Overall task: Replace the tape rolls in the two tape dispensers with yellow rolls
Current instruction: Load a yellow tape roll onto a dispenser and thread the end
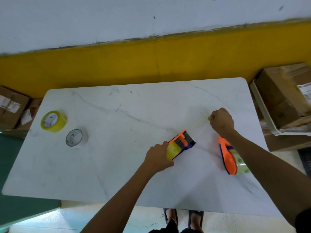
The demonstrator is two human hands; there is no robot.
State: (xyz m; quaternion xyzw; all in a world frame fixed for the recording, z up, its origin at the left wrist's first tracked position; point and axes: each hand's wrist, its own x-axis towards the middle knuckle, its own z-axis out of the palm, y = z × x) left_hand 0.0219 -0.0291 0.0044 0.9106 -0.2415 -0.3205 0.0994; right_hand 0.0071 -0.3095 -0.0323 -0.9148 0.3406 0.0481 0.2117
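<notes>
On the white marble table (117, 165) lies an orange and blue tape dispenser (183, 142) with a yellow roll (173, 150) in it; my left hand (158, 158) grips it at the roll end. My right hand (221, 121) is curled and pinches what looks like a thin strip of tape end (209, 117), pulled away from the dispenser. A second orange and blue dispenser (228, 157) lies under my right forearm with a clear roll (242, 163) in it. A loose yellow roll (53, 121) and a clear roll (76, 137) stand at the table's left.
Cardboard boxes (284, 96) sit in a white tray (262, 108) off the table's right edge. More boxes (11, 106) lie on the floor at the left. A yellow wall band (151, 64) runs behind the table. My feet (183, 217) show below the near edge.
</notes>
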